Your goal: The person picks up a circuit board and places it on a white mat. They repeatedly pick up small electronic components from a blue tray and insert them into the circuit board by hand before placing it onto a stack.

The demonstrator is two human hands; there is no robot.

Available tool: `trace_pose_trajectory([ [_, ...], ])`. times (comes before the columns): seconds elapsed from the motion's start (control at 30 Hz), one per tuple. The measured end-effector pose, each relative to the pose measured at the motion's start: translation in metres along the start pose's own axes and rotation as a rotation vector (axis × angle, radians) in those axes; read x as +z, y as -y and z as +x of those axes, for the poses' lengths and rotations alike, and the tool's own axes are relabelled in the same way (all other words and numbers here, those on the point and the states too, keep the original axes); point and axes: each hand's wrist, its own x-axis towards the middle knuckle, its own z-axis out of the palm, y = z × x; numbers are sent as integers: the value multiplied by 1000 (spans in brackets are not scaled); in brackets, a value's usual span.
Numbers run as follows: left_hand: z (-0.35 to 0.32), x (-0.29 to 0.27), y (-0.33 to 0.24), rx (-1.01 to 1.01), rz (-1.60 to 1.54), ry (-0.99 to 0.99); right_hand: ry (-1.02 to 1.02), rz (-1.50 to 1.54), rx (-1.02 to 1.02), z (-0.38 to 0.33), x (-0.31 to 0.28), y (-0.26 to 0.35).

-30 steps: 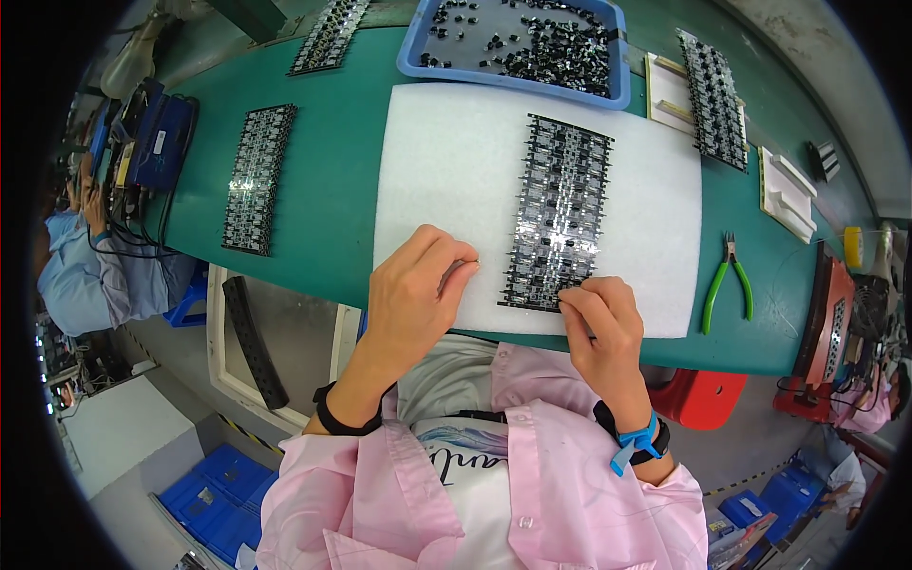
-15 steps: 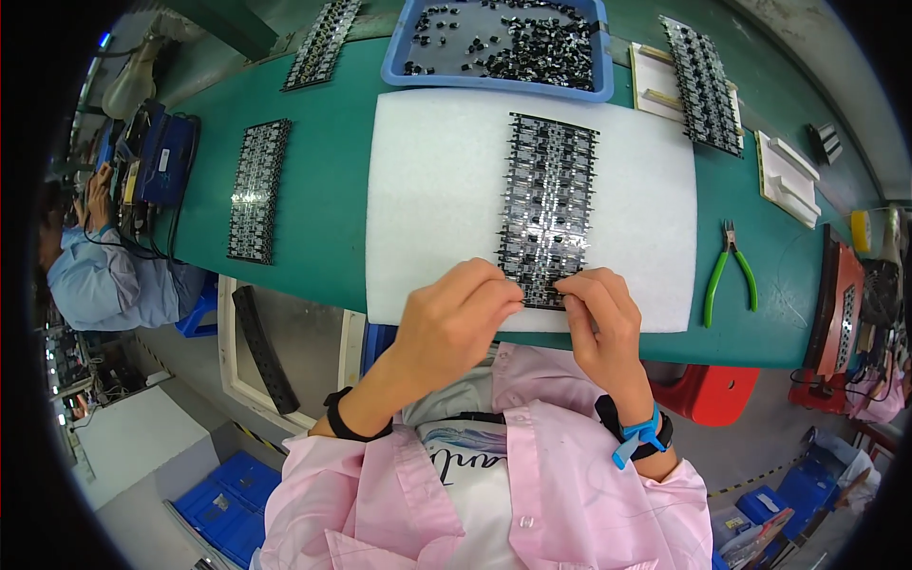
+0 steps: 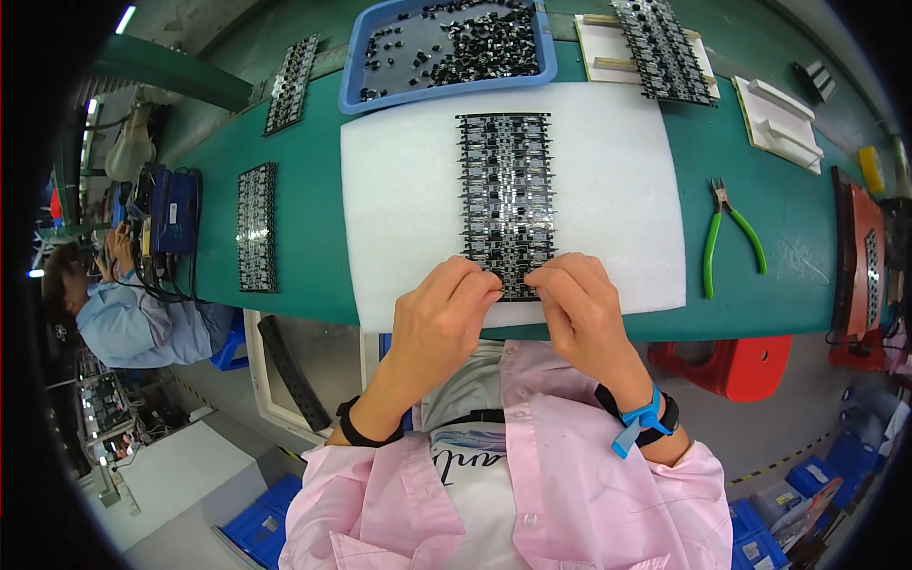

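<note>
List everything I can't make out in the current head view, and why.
All in the head view:
What, if anything, the bare left hand and bare right hand pinch: hidden by the hands themselves.
Lower left corner of the black-and-silver rectangular board between them: covered by the left hand.
Far rim of the blue plastic tray: cut off by the upper edge.
Details of the small black-and-silver parts inside: too small.

The left hand [image 3: 441,312] has reached the board [image 3: 506,195].
</note>
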Motion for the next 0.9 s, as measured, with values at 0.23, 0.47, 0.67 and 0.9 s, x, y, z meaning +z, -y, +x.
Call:
trace_pose_trajectory([
  [0.23, 0, -2, -6, -68, 5, 36, -18, 17, -7, -1, -1, 0],
  [0.47, 2, -4, -7, -37, 85, 76, -36, 35, -18, -1, 1, -1],
  [0.67, 3, -8, -10, -50, 45, 100, -18, 58, -10, -3, -1, -1],
  [0.9, -3, -21, -5, -71, 205, -54, -147, 149, 82, -7, -9, 4],
])
